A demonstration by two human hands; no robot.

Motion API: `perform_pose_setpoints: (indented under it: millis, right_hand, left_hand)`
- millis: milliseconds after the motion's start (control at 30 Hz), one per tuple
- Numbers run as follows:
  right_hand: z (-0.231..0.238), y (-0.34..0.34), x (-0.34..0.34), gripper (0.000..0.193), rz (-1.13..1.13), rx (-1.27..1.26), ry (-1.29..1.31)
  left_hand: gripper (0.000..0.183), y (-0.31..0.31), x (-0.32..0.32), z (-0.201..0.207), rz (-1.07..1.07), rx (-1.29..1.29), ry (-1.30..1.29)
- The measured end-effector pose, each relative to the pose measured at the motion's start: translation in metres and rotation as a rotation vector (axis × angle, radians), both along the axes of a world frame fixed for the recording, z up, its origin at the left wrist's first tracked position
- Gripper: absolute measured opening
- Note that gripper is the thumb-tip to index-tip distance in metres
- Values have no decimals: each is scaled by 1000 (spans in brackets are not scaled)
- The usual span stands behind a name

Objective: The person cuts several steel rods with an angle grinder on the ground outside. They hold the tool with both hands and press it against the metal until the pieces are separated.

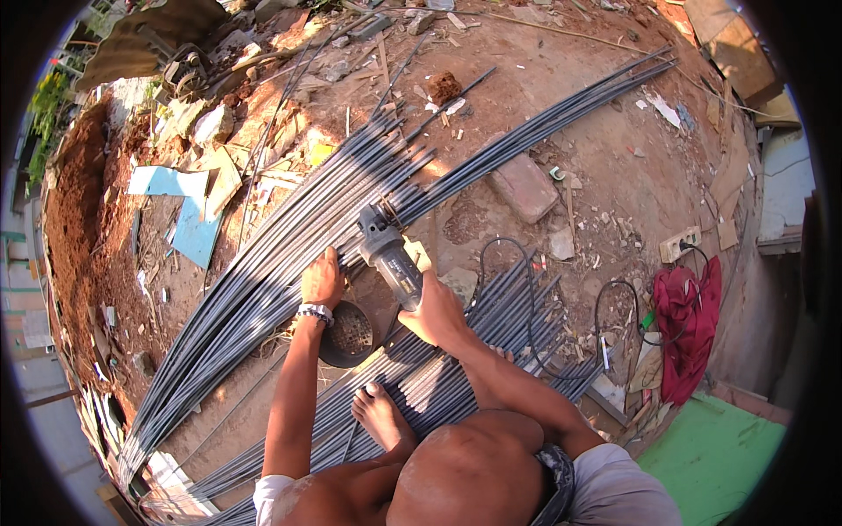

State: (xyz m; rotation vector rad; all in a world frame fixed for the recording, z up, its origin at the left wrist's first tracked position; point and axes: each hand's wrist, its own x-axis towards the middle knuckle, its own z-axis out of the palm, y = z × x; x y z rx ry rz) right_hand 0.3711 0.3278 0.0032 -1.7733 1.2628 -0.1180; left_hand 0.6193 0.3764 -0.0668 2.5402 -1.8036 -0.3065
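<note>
My right hand (434,311) is wrapped round the body of a dark grey angle grinder (392,263). The grinder's head points away from me, over the steel rods, and its disc is hard to make out. My left hand (323,279), with a pale band at the wrist, is closed on the near edge of a long bundle of ribbed steel rods (263,254). Which rods it grips is partly hidden. Just beside the left wrist lies a round black pan (349,335). A second spread of steel rods (500,320) lies under my bare foot (383,416).
A brick-like block (524,188) sits beyond the grinder. The black cable (531,298) loops right to a white socket box (681,244) near a dark red cloth (686,320). Blue board pieces (195,232) and rubble lie left. A green sheet (715,451) lies at lower right.
</note>
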Motion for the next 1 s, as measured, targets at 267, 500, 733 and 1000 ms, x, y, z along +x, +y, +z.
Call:
perform_pose_setpoints:
  millis: [267, 500, 733, 1000]
  right_hand:
    - [-1, 2, -1, 61, 15, -29, 25]
    - [-10, 3, -2, 64, 29, -47, 14]
    - [-5, 1, -6, 65, 37, -45, 35]
    - [-6, 1, -5, 66, 46, -60, 44]
  left_hand:
    - [34, -1, -1, 0, 45, 27, 9]
    - [35, 1, 2, -4, 30, 3, 7]
    - [35, 1, 2, -1, 25, 17, 18]
    - [36, 0, 2, -3, 23, 4, 26]
